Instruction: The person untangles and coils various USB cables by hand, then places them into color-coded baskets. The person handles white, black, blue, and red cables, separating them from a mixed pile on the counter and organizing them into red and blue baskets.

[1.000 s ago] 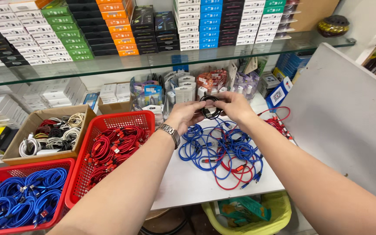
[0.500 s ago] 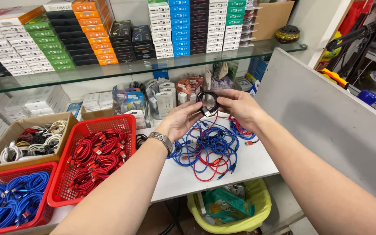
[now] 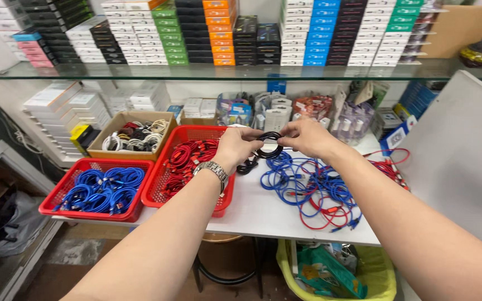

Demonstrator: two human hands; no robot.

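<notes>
Head view: I see my left hand [image 3: 237,146] and right hand [image 3: 306,136] both pinching a coiled black cable [image 3: 267,146], held just above the white table [image 3: 263,209], between the red basket [image 3: 188,161] and loose blue cables [image 3: 302,181].

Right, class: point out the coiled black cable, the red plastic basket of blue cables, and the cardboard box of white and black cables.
Coiled black cable [image 3: 268,151]: head view, on the loop between both hands.
Red plastic basket of blue cables [image 3: 57,204]: head view, front rim.
Cardboard box of white and black cables [image 3: 119,117]: head view, back wall.
</notes>
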